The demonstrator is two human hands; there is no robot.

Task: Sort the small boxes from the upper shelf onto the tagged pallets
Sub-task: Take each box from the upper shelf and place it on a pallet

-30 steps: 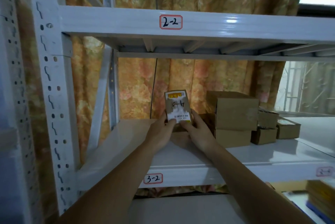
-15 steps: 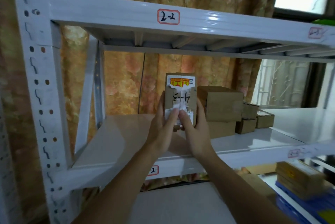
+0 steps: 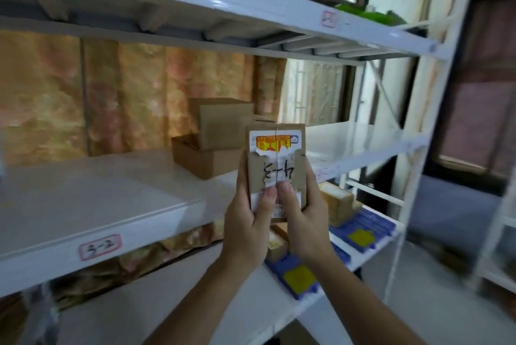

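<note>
Both my hands, left hand (image 3: 245,221) and right hand (image 3: 303,219), grip the upright small box (image 3: 275,154), fingers (image 3: 268,196) curled round it, blue tagged pallets (image 3: 360,235) below-right.

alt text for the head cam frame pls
Both hands, left hand and right hand, hold a small cardboard box upright before a white shelf; more cardboard boxes sit behind.

the small box (image 3: 275,166) held up in both hands has "4-3" handwritten across its torn white label, seen upside down; the label's yellow and red print is too blurred to read. a red-framed tag (image 3: 100,246) on the shelf edge (image 3: 139,228) reads "3-2".
</note>
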